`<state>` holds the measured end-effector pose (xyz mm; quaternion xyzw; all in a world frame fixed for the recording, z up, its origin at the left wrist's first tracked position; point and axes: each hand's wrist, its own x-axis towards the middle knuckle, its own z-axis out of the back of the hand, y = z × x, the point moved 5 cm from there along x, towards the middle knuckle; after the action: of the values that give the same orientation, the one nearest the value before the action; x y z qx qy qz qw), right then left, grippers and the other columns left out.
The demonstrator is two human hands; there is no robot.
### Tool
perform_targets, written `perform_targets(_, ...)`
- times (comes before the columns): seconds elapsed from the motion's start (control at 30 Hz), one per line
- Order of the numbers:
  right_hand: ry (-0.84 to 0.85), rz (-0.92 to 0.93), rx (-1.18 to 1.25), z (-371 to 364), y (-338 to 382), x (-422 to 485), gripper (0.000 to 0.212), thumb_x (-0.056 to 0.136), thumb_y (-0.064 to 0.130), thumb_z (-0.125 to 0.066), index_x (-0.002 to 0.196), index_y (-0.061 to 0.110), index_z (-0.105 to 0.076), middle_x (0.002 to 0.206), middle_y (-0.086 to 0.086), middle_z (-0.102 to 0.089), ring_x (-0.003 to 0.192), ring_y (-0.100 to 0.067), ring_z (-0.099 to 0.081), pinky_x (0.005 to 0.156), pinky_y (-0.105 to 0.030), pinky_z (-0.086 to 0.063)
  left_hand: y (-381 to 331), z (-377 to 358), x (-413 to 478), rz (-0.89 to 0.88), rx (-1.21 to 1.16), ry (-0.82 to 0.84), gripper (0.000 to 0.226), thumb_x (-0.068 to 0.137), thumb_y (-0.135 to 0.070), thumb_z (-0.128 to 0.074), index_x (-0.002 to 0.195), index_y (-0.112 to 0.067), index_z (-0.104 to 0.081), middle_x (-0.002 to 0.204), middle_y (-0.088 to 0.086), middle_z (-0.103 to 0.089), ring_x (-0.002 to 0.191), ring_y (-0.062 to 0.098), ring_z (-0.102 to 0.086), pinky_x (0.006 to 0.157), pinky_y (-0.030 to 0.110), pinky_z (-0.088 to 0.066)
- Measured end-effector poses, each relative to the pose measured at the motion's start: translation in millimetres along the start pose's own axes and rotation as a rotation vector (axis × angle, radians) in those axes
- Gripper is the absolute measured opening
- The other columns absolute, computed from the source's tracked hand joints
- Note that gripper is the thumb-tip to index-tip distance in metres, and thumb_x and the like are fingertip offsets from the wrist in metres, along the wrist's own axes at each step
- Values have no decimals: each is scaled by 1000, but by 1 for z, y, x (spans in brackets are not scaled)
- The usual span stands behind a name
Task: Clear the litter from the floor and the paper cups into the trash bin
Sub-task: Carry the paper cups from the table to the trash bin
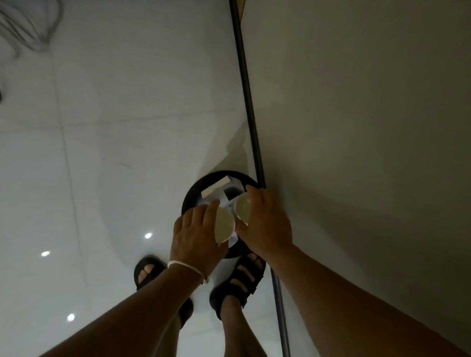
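Left hand grips one paper cup, right hand a second cup, just above the black trash bin. White litter lies inside; only dropping the cups seems left

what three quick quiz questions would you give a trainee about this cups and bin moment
1. True or false: the left hand grips the left cup and the right hand grips the right cup.
2. The two cups are: A on the floor, B above the trash bin, C stacked together.
3. What colour is the bin's rim?
Key: 1 true; 2 B; 3 black.
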<state>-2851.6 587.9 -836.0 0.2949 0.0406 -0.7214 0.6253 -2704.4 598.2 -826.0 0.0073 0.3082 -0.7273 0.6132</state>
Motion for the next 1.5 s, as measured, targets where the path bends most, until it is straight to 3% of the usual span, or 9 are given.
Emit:
perform_targets(0.17,-22,110,-105,-63,-20,23,80,77,44,-76,143,14,-43,135,-9,-52,125,-30,-46,96,-45,-45,31,-73,17,28,76,-84,82,57,-35,-84,128,-7,-54,117,15,-59,109,38,-55,93,49,-42)
perform_targets(0.3,-59,143,-181,-91,-29,23,80,75,42,-77,143,15,-45,132,-8,-55,120,-30,-49,89,-44,-48,46,-103,16,15,151,-140,75,70,-48,-65,131,-8,-50,119,15,-57,111,37,-52,97,50,-37)
perform_targets(0.43,-130,167,-218,-98,-33,19,83,71,41,-81,141,13,-47,129,-10,-58,115,-31,-53,86,-43,-48,50,-118,22,-9,194,-135,77,77,-51,-51,140,-9,-39,124,14,-54,117,35,-48,107,52,-29)
perform_targets(0.7,-79,151,-151,-91,-30,10,91,71,38,-82,147,11,-40,142,-13,-48,128,-34,-45,96,-47,-46,51,-110,12,-40,209,-126,84,79,-60,-52,145,-13,-31,135,13,-47,128,33,-40,111,55,-14)
perform_targets(0.93,-5,125,-169,-39,-12,-24,90,79,45,-73,152,21,-27,154,-6,-32,141,-28,-28,103,-40,-39,55,-40,-32,-26,271,0,100,62,-61,-68,142,-11,-38,139,16,-47,127,40,-44,100,61,-36)
perform_targets(1.07,27,72,-145,5,26,-65,79,85,46,-63,151,24,-26,155,-3,-28,142,-25,-24,106,-35,-36,58,25,-69,19,361,101,93,76,-68,-47,149,-16,-25,152,11,-32,140,34,-28,110,56,-23)
perform_targets(1.23,49,81,-91,73,99,-125,74,89,50,-56,150,24,-24,154,0,-27,141,-21,-24,111,-33,-32,47,133,-123,108,325,40,89,80,-70,-37,151,-21,-14,157,6,-17,143,29,-17,112,53,-18)
perform_targets(1.5,77,326,-171,148,220,-199,73,90,50,-54,151,24,-25,155,-2,-27,142,-25,-21,113,-45,-28,55,276,-237,356,282,-226,84,79,-68,-38,146,-22,-21,151,1,-26,138,24,-23,108,49,-25)
